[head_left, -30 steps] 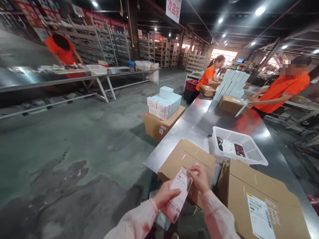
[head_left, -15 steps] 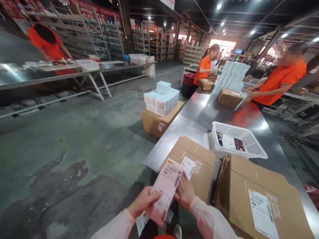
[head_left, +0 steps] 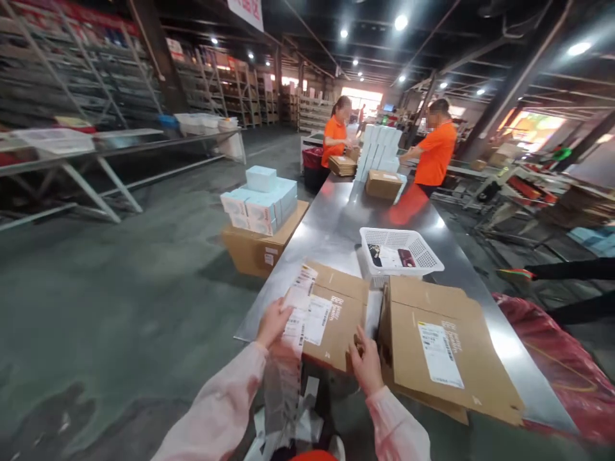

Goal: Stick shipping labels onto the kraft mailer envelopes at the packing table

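Note:
My left hand (head_left: 273,323) is closed on a strip of shipping labels (head_left: 292,333) at the left side of a flat cardboard box (head_left: 343,314). The strip's lower part hangs below the table edge toward a heap of label paper near my feet. That box carries a white label (head_left: 318,319) and white printing. At its right edge my right hand (head_left: 366,362) has its fingers curled, pinching the cardboard. Close by on the right lies a stack of flat cardboard boxes (head_left: 432,304), its top one also labelled.
A white basket (head_left: 423,256) with small items stands on the metal table (head_left: 331,221). Beyond are a brown carton (head_left: 383,184), stacked pale-blue boxes (head_left: 379,147) and two people in orange shirts. A large carton (head_left: 245,253) stands left, a red bag (head_left: 552,365) right.
My left hand has brought the label strip over the box's left side. My right hand has left the labels for the box's right edge. The view has turned right.

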Available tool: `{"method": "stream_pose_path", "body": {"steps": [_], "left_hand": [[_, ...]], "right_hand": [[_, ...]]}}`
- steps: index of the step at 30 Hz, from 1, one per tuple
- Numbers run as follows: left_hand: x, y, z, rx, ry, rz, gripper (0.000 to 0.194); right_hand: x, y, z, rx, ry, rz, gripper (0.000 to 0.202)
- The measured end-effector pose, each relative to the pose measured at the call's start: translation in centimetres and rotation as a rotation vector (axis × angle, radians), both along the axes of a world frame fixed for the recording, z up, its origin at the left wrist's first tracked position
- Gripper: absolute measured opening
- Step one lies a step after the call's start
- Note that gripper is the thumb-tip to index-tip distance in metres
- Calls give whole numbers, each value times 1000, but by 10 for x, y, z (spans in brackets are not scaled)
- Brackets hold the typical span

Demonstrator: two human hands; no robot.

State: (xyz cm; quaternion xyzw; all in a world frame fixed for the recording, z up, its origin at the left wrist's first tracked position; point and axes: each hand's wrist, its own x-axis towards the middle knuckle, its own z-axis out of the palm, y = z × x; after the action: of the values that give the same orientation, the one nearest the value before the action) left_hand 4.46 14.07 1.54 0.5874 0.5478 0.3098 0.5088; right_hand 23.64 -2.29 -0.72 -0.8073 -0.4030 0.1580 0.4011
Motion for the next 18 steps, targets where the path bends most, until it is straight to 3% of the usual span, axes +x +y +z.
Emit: {"method": "stream_pose_path", "body": {"steps": [3,5,8,10,12,14,15,17,18], "left_hand": [[0,-18,20,-72,-117,-13,47],[8,-35,37,-155,-324,-52,53],[18,-62,63,-235,-599,-146,51],[16,-75,76,-247,-630,-196,48],[9,-85,83,-251,-617,-227,48],[3,-96,82,-229,-590,-252,50],[2,-103,80,-216,-568,-266,50],[4,-118,73,-192,-526,-292,47],[7,-125,68,-176,-496,-313,44]], "right_hand": [[9,-15,27,338,235,-152,60],[34,-36,56,390,330,-175,63],[99,-86,105,309,380,-191,60],[147,-120,133,188,230,-315,55],[177,-141,152,52,24,-444,52],[175,-140,158,-2,-87,-473,58],[159,-132,155,15,-70,-418,64],[107,-104,140,82,124,-134,74],[74,-88,129,124,285,71,78]]}}
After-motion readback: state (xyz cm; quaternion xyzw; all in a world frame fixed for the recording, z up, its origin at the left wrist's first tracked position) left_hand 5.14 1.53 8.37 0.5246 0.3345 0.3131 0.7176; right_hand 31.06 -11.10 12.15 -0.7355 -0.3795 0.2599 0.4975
